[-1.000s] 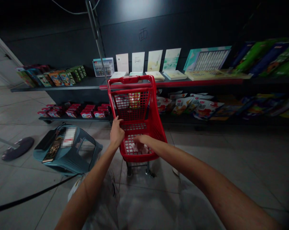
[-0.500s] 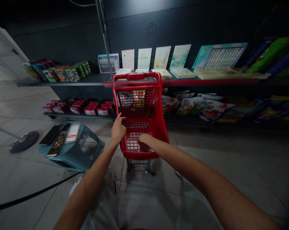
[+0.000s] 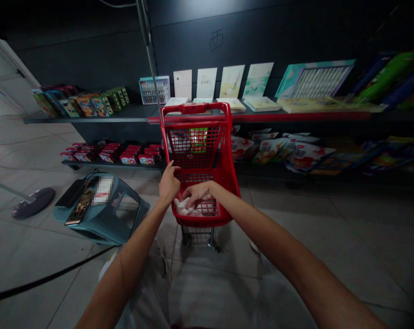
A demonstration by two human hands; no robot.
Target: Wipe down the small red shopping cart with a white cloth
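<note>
A small red plastic shopping cart [image 3: 227,171] stands in front of me, its basket open toward me. My left hand [image 3: 169,183] grips the left rim of the basket, thumb and forefinger lying along the edge. Inside the basket, low at the near left corner, my right hand [image 3: 198,193] presses down on a crumpled white cloth [image 3: 185,208]. The cloth lies against the grid floor, and part of it is hidden under my fingers.
Behind the cart runs a shelf [image 3: 131,119] with small boxes, upright cards [image 3: 207,83] and a marker set [image 3: 154,90]. Bagged snacks [image 3: 308,155] fill the lower shelf. To the left stand a blue-grey stool [image 3: 107,228] bearing a phone-like object and a pole's round base [image 3: 34,202].
My right hand has moved left across the basket floor, from the near middle to the left corner, and the white cloth now shows under it. My left hand stays on the rim.
</note>
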